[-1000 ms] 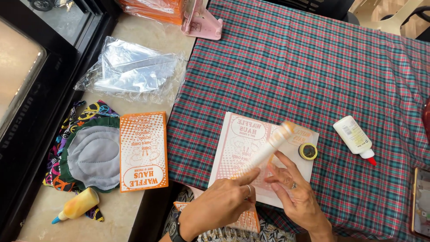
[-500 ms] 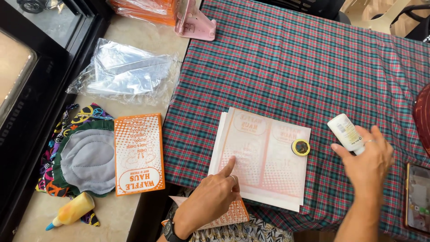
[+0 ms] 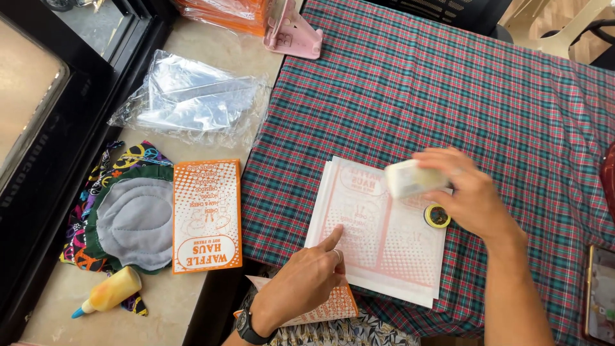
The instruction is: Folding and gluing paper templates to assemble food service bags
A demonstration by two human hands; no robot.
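Two hands work over unfolded paper bags (image 3: 378, 237) on a plaid tablecloth (image 3: 461, 96). Seen from the head camera, the left hand (image 3: 307, 282) presses one fingertip to the sheets, other fingers curled. The right hand (image 3: 464, 195), out beside the stack half a second ago, is now back over it, wrapped around a white glue bottle (image 3: 410, 178) just above a small yellow cap (image 3: 437, 216). Cloth beyond lies open; the near table edge sits close, the stack's near edge almost reaching it.
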